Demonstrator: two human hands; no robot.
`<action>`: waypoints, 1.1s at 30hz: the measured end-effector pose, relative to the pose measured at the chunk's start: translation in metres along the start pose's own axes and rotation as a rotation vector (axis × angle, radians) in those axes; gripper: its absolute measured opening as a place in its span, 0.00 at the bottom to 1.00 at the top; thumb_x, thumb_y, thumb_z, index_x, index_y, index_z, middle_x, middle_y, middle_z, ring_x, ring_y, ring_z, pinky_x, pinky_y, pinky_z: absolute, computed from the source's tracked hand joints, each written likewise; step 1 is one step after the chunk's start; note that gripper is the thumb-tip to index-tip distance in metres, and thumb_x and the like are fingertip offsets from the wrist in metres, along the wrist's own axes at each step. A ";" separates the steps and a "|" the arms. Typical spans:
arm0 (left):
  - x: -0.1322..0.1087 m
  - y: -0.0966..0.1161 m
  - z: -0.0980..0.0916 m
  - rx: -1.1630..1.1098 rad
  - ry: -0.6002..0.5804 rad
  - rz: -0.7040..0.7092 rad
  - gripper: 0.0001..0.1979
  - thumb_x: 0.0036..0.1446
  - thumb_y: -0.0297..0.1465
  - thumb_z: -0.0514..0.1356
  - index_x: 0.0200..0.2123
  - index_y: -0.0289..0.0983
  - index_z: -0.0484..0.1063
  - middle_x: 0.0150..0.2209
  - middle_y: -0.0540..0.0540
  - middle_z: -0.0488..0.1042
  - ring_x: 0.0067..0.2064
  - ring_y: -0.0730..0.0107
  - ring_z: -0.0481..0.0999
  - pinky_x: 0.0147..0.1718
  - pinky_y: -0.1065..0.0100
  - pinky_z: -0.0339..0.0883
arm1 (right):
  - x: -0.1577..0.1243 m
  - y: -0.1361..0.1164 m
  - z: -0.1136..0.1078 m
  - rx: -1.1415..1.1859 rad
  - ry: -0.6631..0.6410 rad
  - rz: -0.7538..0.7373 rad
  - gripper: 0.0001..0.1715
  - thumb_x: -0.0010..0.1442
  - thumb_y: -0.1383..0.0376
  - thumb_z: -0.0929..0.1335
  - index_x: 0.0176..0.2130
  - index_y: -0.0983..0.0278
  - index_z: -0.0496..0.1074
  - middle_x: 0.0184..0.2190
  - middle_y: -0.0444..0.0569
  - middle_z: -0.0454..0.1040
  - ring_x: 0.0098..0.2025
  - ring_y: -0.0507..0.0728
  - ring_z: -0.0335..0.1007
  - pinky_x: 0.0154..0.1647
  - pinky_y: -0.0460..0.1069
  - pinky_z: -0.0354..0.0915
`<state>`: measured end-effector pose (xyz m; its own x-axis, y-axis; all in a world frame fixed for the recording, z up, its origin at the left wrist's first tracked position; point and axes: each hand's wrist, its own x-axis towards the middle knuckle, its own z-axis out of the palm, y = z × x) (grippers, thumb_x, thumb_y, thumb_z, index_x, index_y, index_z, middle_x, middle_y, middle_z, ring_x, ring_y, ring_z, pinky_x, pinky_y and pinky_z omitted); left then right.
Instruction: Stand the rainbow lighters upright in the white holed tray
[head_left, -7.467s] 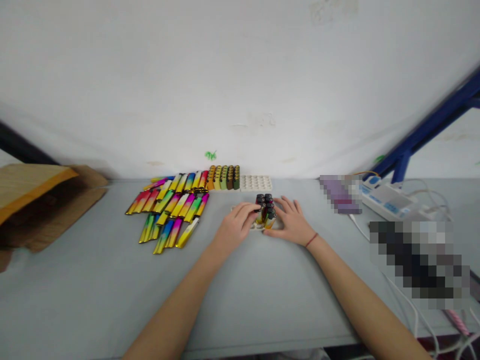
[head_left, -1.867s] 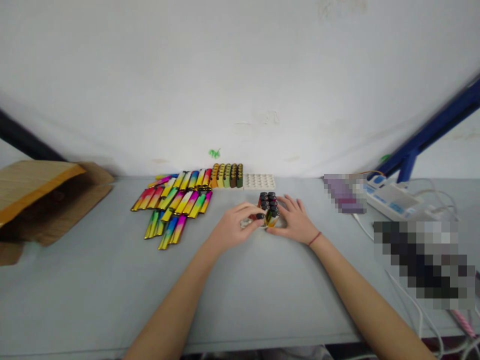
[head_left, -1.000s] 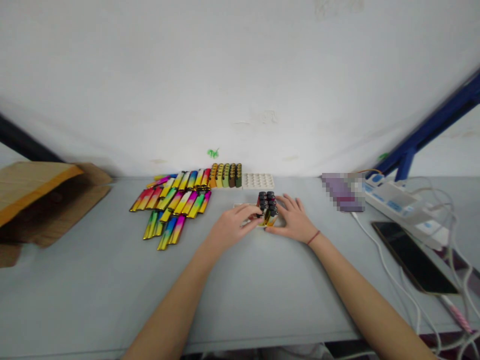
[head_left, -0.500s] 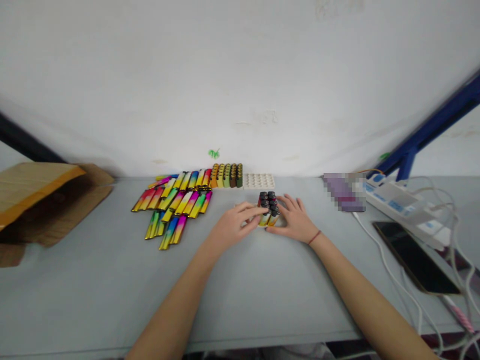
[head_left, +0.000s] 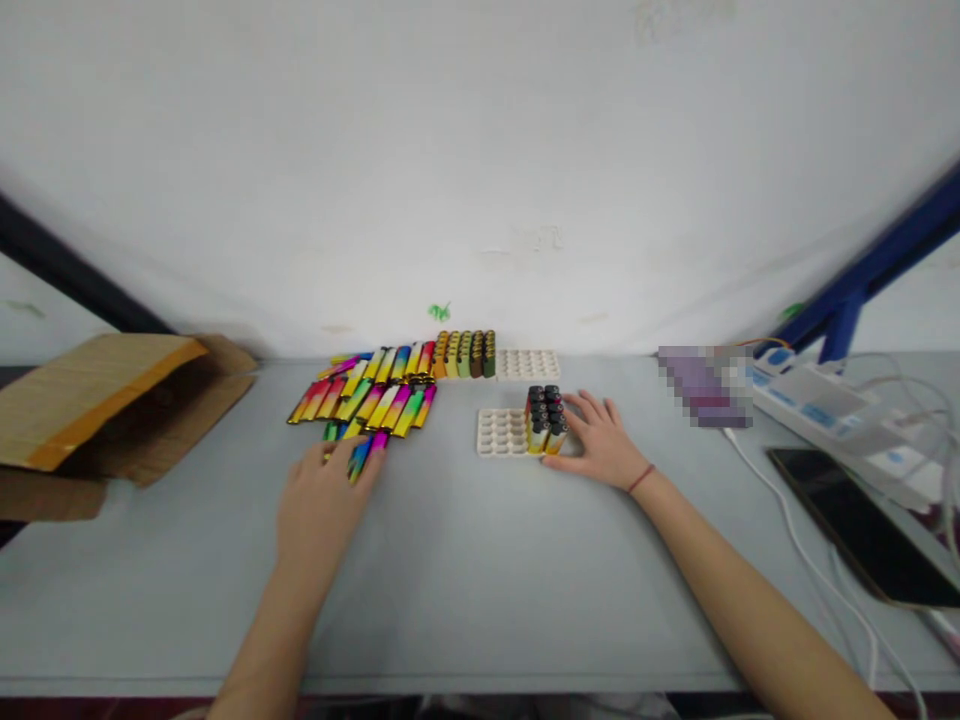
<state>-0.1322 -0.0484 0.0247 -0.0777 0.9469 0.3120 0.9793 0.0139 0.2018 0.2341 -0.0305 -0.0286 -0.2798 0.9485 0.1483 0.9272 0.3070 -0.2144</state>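
Several shiny multicoloured lighters lie in overlapping rows at the left. Over the nearest of them is my left hand, its fingers curved around the front ones; whether it grips any is hidden. A white tray with round holes holds upright black-topped lighters in its right-hand columns. My right hand rests at the tray's right edge, fingers spread, thumb near its front corner, holding nothing.
Behind stand a filled tray of lighters and a second white tray. An open cardboard box is at the left. At the right are a power strip, a dark phone and white cables.
My left hand has moved left from the black-topped lighters to the multicoloured ones, uncovering the tray's holes. My right hand keeps its place by the tray. The view has shifted slightly.
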 end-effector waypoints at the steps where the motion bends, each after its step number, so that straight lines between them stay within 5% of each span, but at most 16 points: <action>1: -0.006 -0.001 0.003 0.059 -0.014 0.016 0.21 0.63 0.41 0.52 0.49 0.37 0.77 0.48 0.36 0.74 0.46 0.52 0.74 0.49 0.54 0.67 | 0.000 0.000 0.000 0.000 -0.002 0.003 0.51 0.55 0.34 0.66 0.65 0.62 0.63 0.67 0.62 0.60 0.70 0.76 0.47 0.65 0.76 0.43; 10: -0.031 0.017 0.002 0.227 -0.017 -0.043 0.21 0.65 0.37 0.50 0.49 0.36 0.78 0.53 0.34 0.75 0.51 0.43 0.72 0.42 0.51 0.64 | 0.001 0.000 0.002 -0.012 0.010 0.006 0.50 0.55 0.34 0.66 0.65 0.61 0.64 0.66 0.61 0.61 0.70 0.75 0.48 0.66 0.75 0.43; 17: -0.029 0.021 0.006 0.188 -0.037 -0.004 0.18 0.65 0.38 0.50 0.43 0.35 0.77 0.43 0.34 0.80 0.52 0.43 0.73 0.48 0.46 0.61 | 0.001 -0.001 0.001 -0.013 0.009 0.011 0.50 0.56 0.34 0.65 0.65 0.61 0.64 0.67 0.61 0.61 0.70 0.75 0.48 0.66 0.75 0.44; 20: -0.026 0.021 0.010 0.099 -0.053 0.014 0.19 0.64 0.38 0.50 0.47 0.34 0.75 0.43 0.33 0.80 0.48 0.45 0.76 0.47 0.47 0.63 | 0.001 -0.001 0.001 -0.018 0.018 0.005 0.49 0.56 0.34 0.66 0.65 0.60 0.64 0.66 0.61 0.61 0.70 0.75 0.48 0.65 0.75 0.45; 25: -0.013 0.036 0.015 -0.484 -0.012 -0.026 0.19 0.61 0.39 0.49 0.45 0.34 0.73 0.41 0.36 0.78 0.45 0.54 0.78 0.44 0.56 0.69 | 0.001 -0.001 0.002 -0.018 0.023 -0.001 0.49 0.55 0.35 0.67 0.65 0.60 0.64 0.66 0.61 0.62 0.69 0.76 0.49 0.65 0.76 0.45; 29: 0.012 0.072 0.022 -1.151 -0.174 -0.276 0.15 0.57 0.42 0.51 0.39 0.37 0.66 0.26 0.51 0.71 0.24 0.70 0.71 0.26 0.67 0.66 | 0.001 -0.001 0.002 -0.012 0.022 0.006 0.49 0.55 0.35 0.67 0.65 0.60 0.64 0.66 0.61 0.62 0.70 0.75 0.49 0.66 0.75 0.45; 33: 0.042 0.104 0.032 -1.460 -0.301 -0.271 0.17 0.55 0.46 0.52 0.29 0.38 0.62 0.22 0.52 0.67 0.19 0.77 0.62 0.19 0.72 0.56 | 0.001 -0.001 0.002 -0.019 0.027 0.007 0.50 0.55 0.36 0.68 0.64 0.62 0.65 0.66 0.62 0.61 0.70 0.75 0.49 0.66 0.75 0.45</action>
<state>-0.0278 0.0035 0.0289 -0.0025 0.9990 -0.0439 -0.1107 0.0433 0.9929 0.2322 -0.0300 -0.0303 -0.2664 0.9483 0.1725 0.9339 0.2982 -0.1972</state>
